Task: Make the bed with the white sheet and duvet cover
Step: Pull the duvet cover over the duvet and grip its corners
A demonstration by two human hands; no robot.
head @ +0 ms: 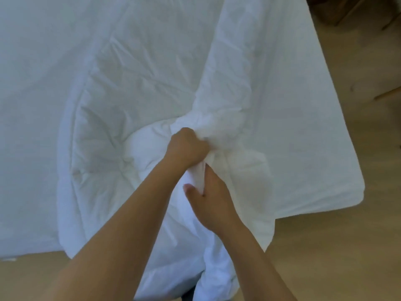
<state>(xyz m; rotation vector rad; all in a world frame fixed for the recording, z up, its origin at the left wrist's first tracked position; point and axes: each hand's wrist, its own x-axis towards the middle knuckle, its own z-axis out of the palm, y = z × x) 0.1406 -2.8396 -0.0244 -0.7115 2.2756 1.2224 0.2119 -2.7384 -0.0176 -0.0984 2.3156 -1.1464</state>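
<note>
Two bare hands gather a crumpled white fabric duvet cover [249, 94] at the near corner of a bed.

A light wooden floor [347, 246] borders the bed, with pale wooden furniture legs [347, 11] at the far right (too cropped to identify). The smooth white bed sheet [43, 83] spreads away to the left. The duvet cover lies heaped over the corner and spills off the near edge, its folds hiding most fingertips. The left hand [186, 148] is fisted tight around a gathered fold. Just beside it, the right hand [211, 200] pinches a strip of the same fabric between thumb and fingers.
</note>
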